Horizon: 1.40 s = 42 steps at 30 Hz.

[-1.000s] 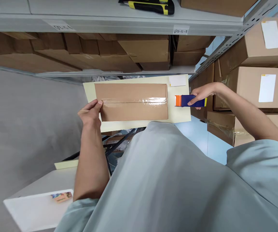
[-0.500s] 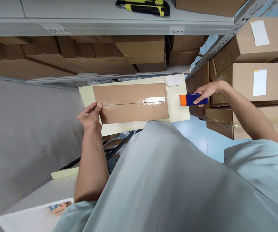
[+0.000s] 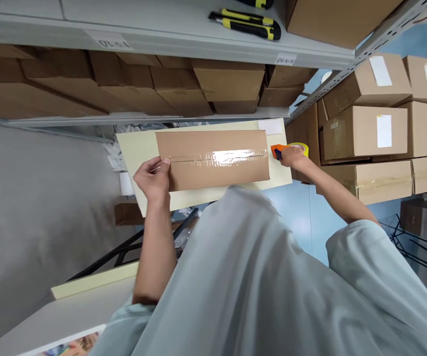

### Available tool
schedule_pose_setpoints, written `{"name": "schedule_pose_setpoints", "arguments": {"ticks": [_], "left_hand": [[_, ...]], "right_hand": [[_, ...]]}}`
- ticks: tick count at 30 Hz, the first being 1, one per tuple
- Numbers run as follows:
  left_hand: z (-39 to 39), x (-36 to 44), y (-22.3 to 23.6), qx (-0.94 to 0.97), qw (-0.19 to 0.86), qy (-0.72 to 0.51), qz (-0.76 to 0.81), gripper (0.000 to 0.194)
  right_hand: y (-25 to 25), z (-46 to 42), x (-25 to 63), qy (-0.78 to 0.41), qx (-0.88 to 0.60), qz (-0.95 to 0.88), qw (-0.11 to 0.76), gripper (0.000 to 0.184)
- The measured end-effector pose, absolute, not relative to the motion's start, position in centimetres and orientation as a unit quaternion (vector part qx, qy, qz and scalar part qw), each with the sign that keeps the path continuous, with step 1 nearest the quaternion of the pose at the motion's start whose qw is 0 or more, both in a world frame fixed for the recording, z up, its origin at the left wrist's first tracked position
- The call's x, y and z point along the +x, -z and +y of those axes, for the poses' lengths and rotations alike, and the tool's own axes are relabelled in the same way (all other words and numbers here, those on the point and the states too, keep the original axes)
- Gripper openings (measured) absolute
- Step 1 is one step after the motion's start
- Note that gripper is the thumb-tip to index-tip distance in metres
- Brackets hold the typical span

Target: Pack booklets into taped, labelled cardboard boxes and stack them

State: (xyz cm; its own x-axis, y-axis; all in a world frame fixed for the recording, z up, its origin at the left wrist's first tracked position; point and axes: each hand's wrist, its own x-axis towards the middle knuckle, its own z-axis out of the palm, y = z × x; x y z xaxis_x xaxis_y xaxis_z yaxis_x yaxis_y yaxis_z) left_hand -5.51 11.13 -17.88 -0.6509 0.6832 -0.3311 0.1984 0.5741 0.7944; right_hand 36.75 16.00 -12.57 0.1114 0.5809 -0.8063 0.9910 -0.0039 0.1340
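A long flat cardboard box lies on a pale yellow board, with clear tape shining along its middle seam. My left hand is closed on the box's left end, thumb on top. My right hand is wrapped round a tape dispenser with an orange front, a blue body and a yellow roll. The dispenser sits just off the box's right end, close to the end of the seam.
Grey metal shelves hold many brown cartons at right and behind. Two yellow-black utility knives lie on the upper shelf. A white label sits on the board's far right corner. A black wire rack stands at lower right.
My right hand has brought the tape dispenser leftward from off the board's right edge to the box's right end. My left hand kept hold of the left end. The view shifted.
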Motion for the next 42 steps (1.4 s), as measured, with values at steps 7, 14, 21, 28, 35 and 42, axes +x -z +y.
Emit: {"name": "schedule_pose_setpoints", "arguments": {"ticks": [7, 14, 21, 28, 35, 42], "left_hand": [[11.1, -7.6, 18.1, 0.287, 0.383, -0.369, 0.797, 0.022], [14.1, -6.4, 12.4, 0.530, 0.232, -0.379, 0.722, 0.037], [19.1, 0.4, 2.8, 0.709, 0.211, -0.495, 0.456, 0.042], [25.6, -0.5, 2.5, 0.684, 0.168, -0.476, 0.527, 0.057], [24.2, -1.3, 4.5, 0.691, 0.169, -0.452, 0.538, 0.048], [16.0, -5.5, 11.2, 0.638, 0.231, -0.408, 0.610, 0.046]], "right_hand": [[8.4, 14.4, 35.2, 0.199, 0.698, 0.619, 0.299, 0.038], [0.1, 17.5, 29.6, 0.103, 0.707, 0.674, 0.187, 0.043], [-3.7, 25.1, 20.3, 0.110, 0.523, 0.845, 0.025, 0.032], [-3.9, 35.9, 11.9, 0.069, 0.509, 0.858, 0.001, 0.032], [-1.9, 39.7, 8.8, 0.098, 0.556, 0.825, 0.015, 0.042], [2.4, 31.5, 16.3, 0.080, 0.566, 0.782, -0.250, 0.061]]}}
